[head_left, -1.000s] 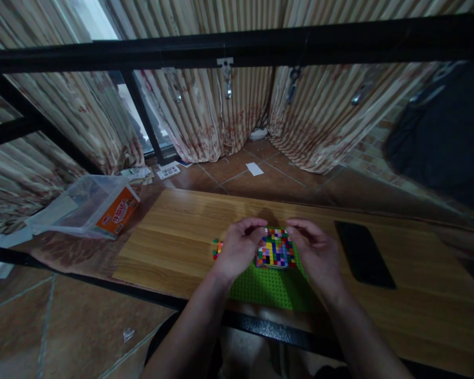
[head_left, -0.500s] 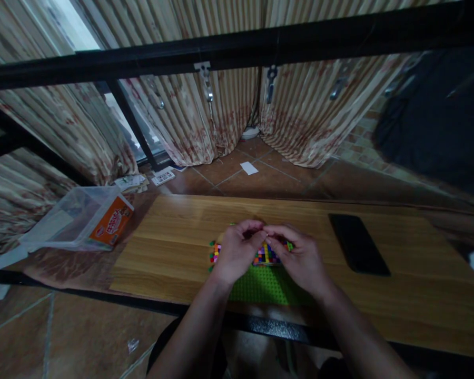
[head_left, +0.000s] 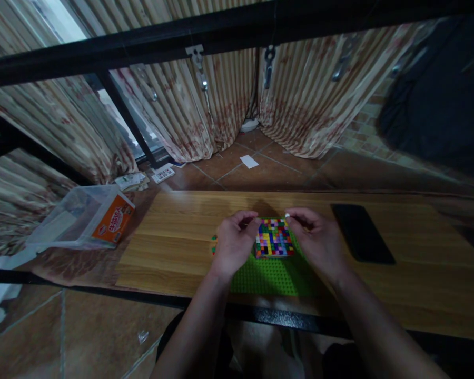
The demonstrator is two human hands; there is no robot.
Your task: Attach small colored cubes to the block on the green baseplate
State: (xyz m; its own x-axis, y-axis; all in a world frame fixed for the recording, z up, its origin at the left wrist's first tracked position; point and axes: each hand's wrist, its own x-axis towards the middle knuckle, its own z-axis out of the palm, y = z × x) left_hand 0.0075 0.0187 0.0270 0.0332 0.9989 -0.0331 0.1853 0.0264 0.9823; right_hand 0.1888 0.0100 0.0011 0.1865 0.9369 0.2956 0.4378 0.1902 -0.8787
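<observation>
The sole view is head-worn, set above the near side of the wood-grain tabletop (head_left: 174, 226), facing forward and down. It is close enough that the left hand (head_left: 235, 245) and right hand (head_left: 318, 242) fill its lower centre; coverage extends past a black metal crossbar (head_left: 150, 43) to floral curtains (head_left: 231, 100).

Plastic bricks (head_left: 274, 239); studded plastic baseplate (head_left: 272, 279); smooth wood-grain tabletop (head_left: 174, 237); pleated cloth curtains (head_left: 229, 100).
</observation>
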